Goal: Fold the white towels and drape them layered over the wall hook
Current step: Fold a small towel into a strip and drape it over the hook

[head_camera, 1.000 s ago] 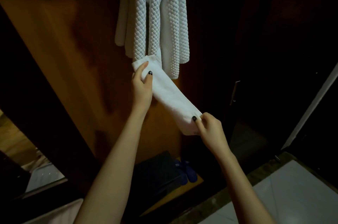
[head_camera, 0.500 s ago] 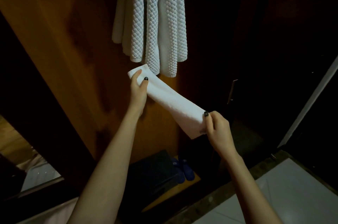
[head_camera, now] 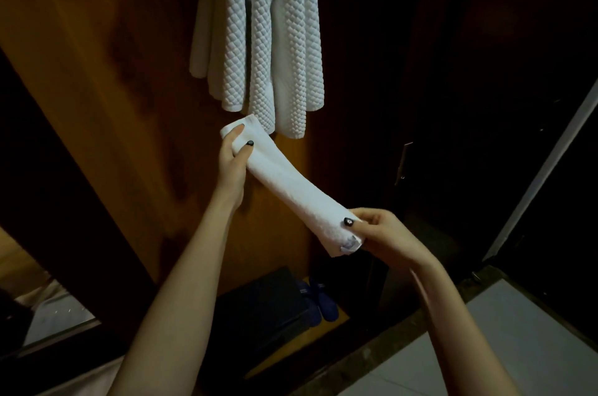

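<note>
Folded towel: plain white, no print, fine nubby weave, with a small grey-white tag at its lower end. Hanging towels just above it are white too, with a raised diamond quilt pattern all over. Wood panel behind it is warm orange-brown with darker brown blotchy grain. Left hand on its upper end has a black-polished nail. Right hand on its lower end has a black nail with a pale speck. Below it, slippers are dark blue and the box beside them is black. To its lower right, floor tile is pale grey-white, edged by a mottled dark brown stone strip. To its right, door is near-black with a dull metal handle.
</note>
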